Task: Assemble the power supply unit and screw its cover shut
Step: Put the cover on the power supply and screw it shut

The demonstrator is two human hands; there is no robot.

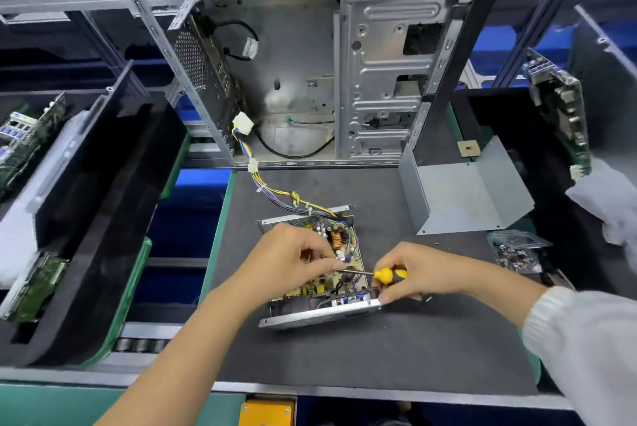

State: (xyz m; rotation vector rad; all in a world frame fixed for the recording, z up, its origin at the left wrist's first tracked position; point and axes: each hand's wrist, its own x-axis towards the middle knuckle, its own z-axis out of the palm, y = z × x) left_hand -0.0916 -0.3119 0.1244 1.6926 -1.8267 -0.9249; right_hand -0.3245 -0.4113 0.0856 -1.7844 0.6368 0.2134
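Note:
The power supply unit (320, 313) lies open on the dark mat, its circuit board with a copper coil exposed. My left hand (293, 253) hovers over the board with fingers curled, pinching something small that I cannot make out. My right hand (413, 270) grips a yellow-and-black screwdriver (387, 274) at the unit's right edge, the shaft pointing left toward the left fingertips. The grey bent metal cover (462, 191) sits apart at the right. A bundle of yellow and purple wires (293, 198) runs from the unit up to the computer case.
An open metal computer case (379, 81) stands behind the mat. A bag of small parts (517, 250) lies at the right. Black foam trays (103, 219) with circuit boards flank both sides. Another person's gloved hand (606, 198) holds a board (558, 108) at the far right.

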